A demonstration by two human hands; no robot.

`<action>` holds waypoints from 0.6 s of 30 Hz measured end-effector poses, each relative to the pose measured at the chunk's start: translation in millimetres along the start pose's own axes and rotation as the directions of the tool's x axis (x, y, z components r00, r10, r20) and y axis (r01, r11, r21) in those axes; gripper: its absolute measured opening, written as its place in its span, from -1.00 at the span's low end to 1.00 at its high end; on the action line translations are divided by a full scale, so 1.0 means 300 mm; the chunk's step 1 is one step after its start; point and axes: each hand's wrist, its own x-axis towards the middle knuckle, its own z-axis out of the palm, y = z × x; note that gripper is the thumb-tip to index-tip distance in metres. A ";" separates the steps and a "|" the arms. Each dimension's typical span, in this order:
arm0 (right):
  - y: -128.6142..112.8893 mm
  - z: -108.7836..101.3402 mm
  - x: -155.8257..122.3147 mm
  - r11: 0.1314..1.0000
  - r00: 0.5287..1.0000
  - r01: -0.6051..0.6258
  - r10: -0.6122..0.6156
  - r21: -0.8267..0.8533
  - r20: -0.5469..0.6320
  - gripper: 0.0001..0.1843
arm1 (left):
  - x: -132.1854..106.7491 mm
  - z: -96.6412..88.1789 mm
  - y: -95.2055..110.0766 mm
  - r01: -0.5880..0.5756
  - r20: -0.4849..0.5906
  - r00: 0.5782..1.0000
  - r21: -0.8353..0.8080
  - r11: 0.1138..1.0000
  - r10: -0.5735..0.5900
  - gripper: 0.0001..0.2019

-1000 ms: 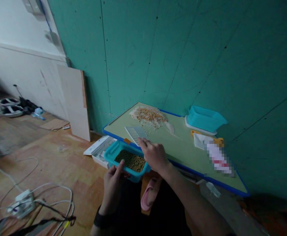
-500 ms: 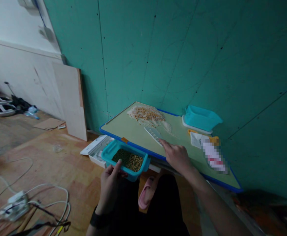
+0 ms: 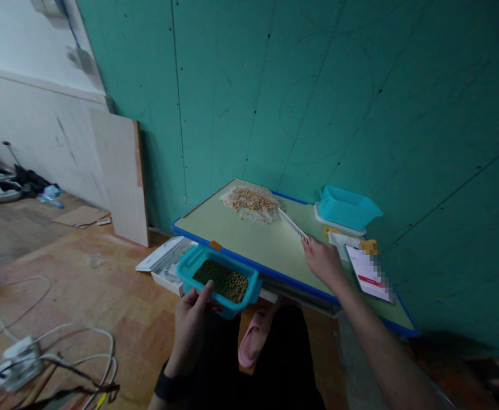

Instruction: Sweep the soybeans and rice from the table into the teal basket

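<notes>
My left hand (image 3: 193,310) grips the near rim of a turquoise plastic tub (image 3: 244,263), thumb over the edge. Inside lie small green beans (image 3: 210,272) on the left and tan soybeans (image 3: 236,286) on the right. My right hand (image 3: 323,259) is closed around one end of a white comb (image 3: 292,224), its toothed edge slanting over the tabletop. The comb's far tip is at the right edge of a pile of soybeans and pale rice-like grains (image 3: 253,204) on the folding table (image 3: 241,242).
A second turquoise tub (image 3: 348,208) stands on a white lid (image 3: 339,223) at the back right. In front lie a yellow-and-white cloth (image 3: 341,242) and a phone (image 3: 367,273). An open white box (image 3: 168,279) sits below the table. Cables and a power strip (image 3: 16,364) lie on the floor.
My right hand and the comb have moved right and turned, so the comb stands more on edge. The pale streak right of the pile has been gathered in. The left hand holds still.
</notes>
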 end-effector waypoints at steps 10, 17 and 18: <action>0.018 0.060 0.093 0.955 0.960 -0.132 0.190 0.267 -0.205 -0.62 | -0.017 0.061 0.011 -0.004 0.007 1.000 0.043 0.999 0.004 -0.49; 0.032 0.104 0.220 0.842 0.931 -0.173 0.310 0.510 -0.195 -0.68 | -0.025 0.057 -0.020 -0.031 0.075 0.997 0.085 0.996 0.025 -0.52; 0.038 0.111 0.222 0.835 0.925 -0.180 0.324 0.520 -0.198 -0.69 | -0.027 0.053 -0.025 -0.032 0.081 0.996 0.080 0.996 0.026 -0.53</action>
